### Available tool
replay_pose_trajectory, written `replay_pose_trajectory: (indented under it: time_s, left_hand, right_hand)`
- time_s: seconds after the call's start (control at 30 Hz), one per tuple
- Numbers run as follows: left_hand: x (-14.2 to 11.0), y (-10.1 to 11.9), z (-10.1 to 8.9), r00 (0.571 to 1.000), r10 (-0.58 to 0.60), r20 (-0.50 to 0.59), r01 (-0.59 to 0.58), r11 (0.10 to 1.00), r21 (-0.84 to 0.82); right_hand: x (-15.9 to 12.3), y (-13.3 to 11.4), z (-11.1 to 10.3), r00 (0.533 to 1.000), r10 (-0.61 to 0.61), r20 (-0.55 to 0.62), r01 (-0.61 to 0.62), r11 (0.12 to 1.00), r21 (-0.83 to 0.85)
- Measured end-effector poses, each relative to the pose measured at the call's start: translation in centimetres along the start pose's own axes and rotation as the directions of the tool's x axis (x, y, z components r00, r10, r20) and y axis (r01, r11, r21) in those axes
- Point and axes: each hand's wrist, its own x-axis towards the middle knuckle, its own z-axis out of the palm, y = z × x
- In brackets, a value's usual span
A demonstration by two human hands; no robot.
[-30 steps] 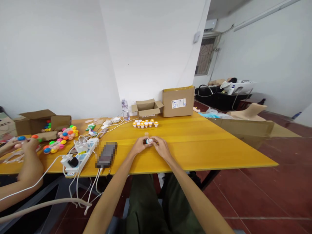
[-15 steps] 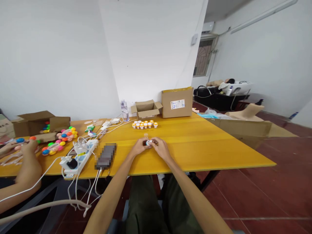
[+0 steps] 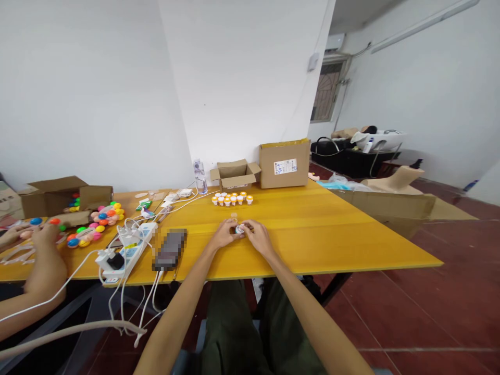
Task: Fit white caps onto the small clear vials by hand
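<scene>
Between my two hands, low over the table, is a small round white piece [image 3: 238,229] with a bluish edge. My left hand [image 3: 224,234] has its fingers closed round the left side of this piece. From the other side my right hand [image 3: 255,235] pinches it with thumb and fingertips. Fingers cover much of the piece, so its exact kind cannot be made out. Just beyond the hands lies a small pale, see-through bit [image 3: 234,215]. Farther back stands a cluster of several small white pieces with orange tops [image 3: 233,200].
An open cardboard box [image 3: 236,182] and a larger closed carton [image 3: 284,165] stand at the back beside a clear bottle [image 3: 200,177]. Left are a phone [image 3: 170,251], a power strip [image 3: 133,255] with loose cables, and coloured balls [image 3: 84,237]. Another person's hand [image 3: 46,235] works farther left.
The white piece has tilted slightly in my fingers, and my right fingertips have shifted a little on it. At far left, the other person's hands have moved slightly with a blue ball.
</scene>
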Motion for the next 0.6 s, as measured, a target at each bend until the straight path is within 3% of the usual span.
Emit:
replay_pose_trajectory:
  time_s: [0.33,0.6]
  left_hand:
    - [-0.01,0.18,-0.03,1.000,0.022,0.006,-0.022,1.000,0.001]
    - [-0.01,0.10,-0.05,1.000,0.023,0.009,-0.023,1.000,-0.002]
  right_hand:
    - [-0.07,-0.48,-0.21,0.998,-0.046,0.042,0.046,0.999,0.020]
    - [-0.10,-0.78,-0.29,0.998,-0.056,0.012,0.056,0.998,-0.008]
